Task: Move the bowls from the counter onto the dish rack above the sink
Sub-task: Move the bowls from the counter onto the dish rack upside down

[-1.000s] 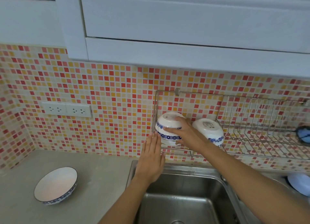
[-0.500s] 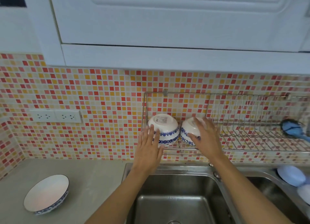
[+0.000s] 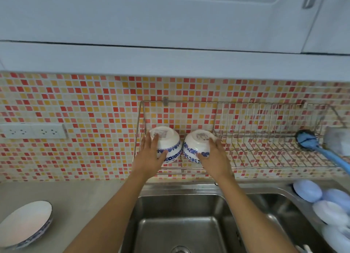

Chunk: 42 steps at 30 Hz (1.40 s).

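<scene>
Two white bowls with blue flower bands sit upside down, side by side, at the left end of the wire dish rack (image 3: 265, 154) on the tiled wall. My left hand (image 3: 149, 154) grips the left bowl (image 3: 168, 141) from its left side. My right hand (image 3: 214, 156) grips the right bowl (image 3: 197, 144) from its right side. The two bowls touch each other. A wider white bowl with a blue rim (image 3: 24, 224) stands upright on the grey counter (image 3: 85, 205) at the lower left.
The steel sink (image 3: 181, 224) lies below the rack. A blue dish brush (image 3: 320, 148) rests at the rack's right end beside a grey sponge (image 3: 337, 143). Pale blue dishes (image 3: 325, 205) lie stacked at the right of the sink. A white cabinet (image 3: 170, 25) hangs overhead. Wall sockets (image 3: 34, 131) are at left.
My right hand moved from the left bowl to the right bowl. My left hand rose from below the rack and took hold of the left bowl. The view shifted right.
</scene>
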Each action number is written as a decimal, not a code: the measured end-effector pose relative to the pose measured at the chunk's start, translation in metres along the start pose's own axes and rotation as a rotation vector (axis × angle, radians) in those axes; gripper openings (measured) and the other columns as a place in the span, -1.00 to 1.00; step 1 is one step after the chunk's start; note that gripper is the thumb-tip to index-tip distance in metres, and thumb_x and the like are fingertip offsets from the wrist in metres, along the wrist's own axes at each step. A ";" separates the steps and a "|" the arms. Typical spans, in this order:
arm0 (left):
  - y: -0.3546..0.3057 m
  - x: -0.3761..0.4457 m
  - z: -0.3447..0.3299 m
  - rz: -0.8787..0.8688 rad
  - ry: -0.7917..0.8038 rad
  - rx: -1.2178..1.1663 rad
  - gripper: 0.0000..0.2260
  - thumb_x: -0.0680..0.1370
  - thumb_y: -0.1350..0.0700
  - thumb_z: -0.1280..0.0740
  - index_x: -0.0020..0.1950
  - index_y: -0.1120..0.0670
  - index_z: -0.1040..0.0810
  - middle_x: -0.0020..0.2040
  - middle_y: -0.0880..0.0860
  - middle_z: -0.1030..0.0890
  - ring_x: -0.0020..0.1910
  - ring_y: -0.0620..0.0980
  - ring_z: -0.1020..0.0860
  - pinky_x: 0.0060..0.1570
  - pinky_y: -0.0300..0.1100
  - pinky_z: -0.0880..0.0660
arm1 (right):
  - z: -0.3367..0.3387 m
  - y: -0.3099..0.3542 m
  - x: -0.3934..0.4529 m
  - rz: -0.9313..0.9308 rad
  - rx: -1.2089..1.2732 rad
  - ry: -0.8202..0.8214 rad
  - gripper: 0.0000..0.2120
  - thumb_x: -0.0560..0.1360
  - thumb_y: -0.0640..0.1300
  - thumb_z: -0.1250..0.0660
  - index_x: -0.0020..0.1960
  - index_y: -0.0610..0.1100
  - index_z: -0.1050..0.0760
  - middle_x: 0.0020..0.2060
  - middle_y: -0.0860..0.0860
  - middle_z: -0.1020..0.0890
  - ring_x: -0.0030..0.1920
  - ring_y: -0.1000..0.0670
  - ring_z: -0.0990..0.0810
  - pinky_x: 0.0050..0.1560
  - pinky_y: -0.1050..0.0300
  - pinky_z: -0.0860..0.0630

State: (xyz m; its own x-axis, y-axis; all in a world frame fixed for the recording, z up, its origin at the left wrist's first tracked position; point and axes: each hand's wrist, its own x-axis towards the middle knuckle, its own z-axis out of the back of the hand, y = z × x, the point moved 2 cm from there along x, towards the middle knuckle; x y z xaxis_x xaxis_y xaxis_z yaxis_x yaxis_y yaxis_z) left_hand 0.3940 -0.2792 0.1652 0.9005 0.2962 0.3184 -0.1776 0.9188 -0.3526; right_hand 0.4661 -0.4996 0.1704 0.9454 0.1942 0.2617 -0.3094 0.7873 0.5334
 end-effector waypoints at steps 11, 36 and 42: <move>0.001 -0.058 0.023 -0.101 -0.199 -0.073 -0.51 0.62 -0.11 -0.06 0.53 -0.04 -0.08 0.56 -0.02 -0.05 0.51 -0.03 -0.12 0.36 -0.07 -0.24 | -0.002 0.003 -0.003 0.099 -0.179 -0.079 -0.28 0.57 0.22 -0.13 0.57 -0.03 0.08 0.58 -0.13 0.03 0.55 -0.22 -0.03 0.41 -0.24 -0.30; 0.425 -0.228 0.048 0.793 -0.048 -0.226 -0.46 0.61 -0.02 -0.12 0.52 0.13 -0.05 0.56 0.16 0.01 0.53 0.09 0.01 0.45 0.00 -0.09 | -0.325 0.313 -0.198 0.195 0.311 0.924 -0.42 0.59 -0.16 -0.26 0.54 -0.14 -0.11 0.48 -0.06 -0.30 0.46 -0.09 -0.30 0.22 0.27 -0.25; 0.476 -0.225 0.039 0.872 0.093 -0.356 -0.43 0.62 0.00 -0.11 0.53 0.21 0.01 0.55 0.17 -0.05 0.53 0.11 -0.04 0.47 -0.07 0.00 | -0.404 0.328 -0.204 -0.191 0.435 0.982 -0.44 0.55 0.04 -0.28 0.48 -0.05 -0.21 0.38 -0.03 -0.44 0.34 -0.12 -0.44 0.30 -0.07 -0.42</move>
State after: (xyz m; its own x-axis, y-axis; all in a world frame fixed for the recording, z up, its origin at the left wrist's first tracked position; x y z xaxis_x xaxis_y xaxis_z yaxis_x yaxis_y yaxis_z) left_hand 0.0911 0.1013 -0.0404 0.5385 0.8045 -0.2503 -0.6851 0.2451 -0.6860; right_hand 0.2138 -0.0446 -0.0334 0.5916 0.6255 -0.5087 0.0240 0.6170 0.7866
